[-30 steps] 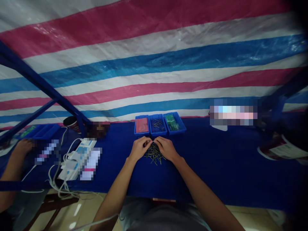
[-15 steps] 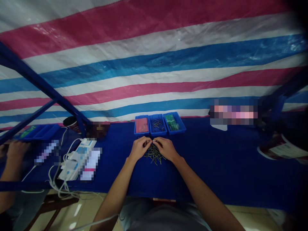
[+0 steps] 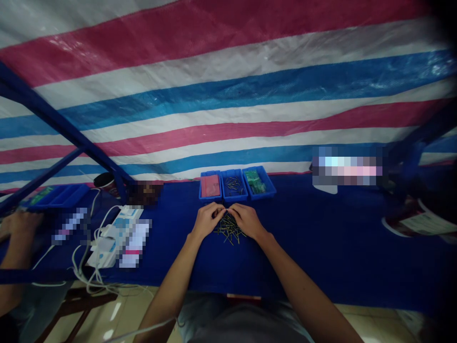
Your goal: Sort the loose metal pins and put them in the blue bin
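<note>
Where the fingers (image 3: 220, 208) meet, one metal pin (image 3: 226, 209)

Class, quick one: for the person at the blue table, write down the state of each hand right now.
Left hand: closed, seemingly pinching a thin metal pin.
Right hand: closed, seemingly on the same pin.

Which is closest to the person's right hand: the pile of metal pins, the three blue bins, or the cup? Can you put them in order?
From the right hand, nearest first:
1. Pile of metal pins: on the blue cloth, right beside the hand.
2. Blue bin of pins and blue bin of green boards: straight ahead, too close to call.
3. Blue bin with red packet: ahead, further left.
4. Dark cup: far left.
</note>
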A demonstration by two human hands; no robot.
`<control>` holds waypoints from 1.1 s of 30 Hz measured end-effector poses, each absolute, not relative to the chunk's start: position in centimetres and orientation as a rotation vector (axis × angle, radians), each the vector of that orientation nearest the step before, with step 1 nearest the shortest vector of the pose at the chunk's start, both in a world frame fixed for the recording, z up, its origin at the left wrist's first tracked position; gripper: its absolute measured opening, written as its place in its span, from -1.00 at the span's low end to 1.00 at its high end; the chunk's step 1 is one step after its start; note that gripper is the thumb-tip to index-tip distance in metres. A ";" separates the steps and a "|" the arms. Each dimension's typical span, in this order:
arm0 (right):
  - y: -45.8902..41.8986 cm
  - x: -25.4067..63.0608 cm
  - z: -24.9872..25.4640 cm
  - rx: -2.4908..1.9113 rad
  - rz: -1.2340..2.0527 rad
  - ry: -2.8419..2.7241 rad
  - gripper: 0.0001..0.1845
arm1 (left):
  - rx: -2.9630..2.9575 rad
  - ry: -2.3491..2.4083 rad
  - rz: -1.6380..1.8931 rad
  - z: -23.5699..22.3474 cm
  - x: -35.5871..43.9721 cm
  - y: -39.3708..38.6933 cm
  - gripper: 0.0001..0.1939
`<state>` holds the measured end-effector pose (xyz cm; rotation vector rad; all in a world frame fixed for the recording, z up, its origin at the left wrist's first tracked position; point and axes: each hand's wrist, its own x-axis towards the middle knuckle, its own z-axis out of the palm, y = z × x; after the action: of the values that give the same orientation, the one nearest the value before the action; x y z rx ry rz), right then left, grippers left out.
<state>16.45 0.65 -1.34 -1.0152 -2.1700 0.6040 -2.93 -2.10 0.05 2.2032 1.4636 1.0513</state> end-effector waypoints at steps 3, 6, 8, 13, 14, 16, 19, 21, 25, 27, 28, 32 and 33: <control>0.6 16.4 -1.2 -1.057 0.596 -2.198 -0.63 | 2.205 1.466 1.059 0.1 -2.9 -2.1 -0.77; 0.6 16.4 -1.2 -1.091 0.565 -2.238 -0.58 | 2.214 1.469 1.051 0.1 -2.9 -2.1 -0.76; 0.7 16.4 -1.2 -1.106 0.543 -2.254 -0.56 | 2.216 1.470 1.044 0.1 -2.9 -2.1 -0.75; 0.5 16.4 -1.1 -1.085 0.591 -2.174 -0.63 | 2.218 1.471 1.033 0.2 -2.9 -2.2 -0.73; 0.5 16.4 -1.1 -1.071 0.610 -2.144 -0.69 | 2.217 1.470 1.035 0.2 -2.9 -2.2 -0.73; 0.4 16.4 -1.0 -1.044 0.636 -2.089 -0.79 | 2.214 1.469 1.039 0.2 -2.9 -2.2 -0.71; 0.4 16.4 -1.1 -1.010 0.648 -2.051 -0.81 | 2.212 1.470 1.041 0.1 -2.9 -2.2 -0.68; 0.5 16.4 -1.1 -0.996 0.651 -2.042 -0.81 | 2.215 1.472 1.041 0.1 -2.9 -2.2 -0.70; 0.6 16.4 -1.3 -0.984 0.664 -2.040 -0.82 | 2.217 1.472 1.037 0.0 -3.0 -2.1 -0.72; 0.6 16.4 -1.3 -0.978 0.664 -2.048 -0.81 | 2.212 1.471 1.041 0.1 -2.9 -2.1 -0.72; 0.6 16.4 -1.4 -0.975 0.661 -2.052 -0.80 | 2.209 1.471 1.044 0.1 -2.9 -2.1 -0.72; 0.6 16.4 -1.5 -0.976 0.655 -2.060 -0.78 | 2.198 1.477 1.054 0.1 -2.9 -2.2 -0.74; 0.6 16.4 -1.5 -0.978 0.656 -2.063 -0.78 | 2.197 1.480 1.053 0.1 -2.9 -2.2 -0.74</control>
<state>16.36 0.64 -1.49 -0.9776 -2.0633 0.6560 -2.91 -2.19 0.12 2.1972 1.4800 1.0533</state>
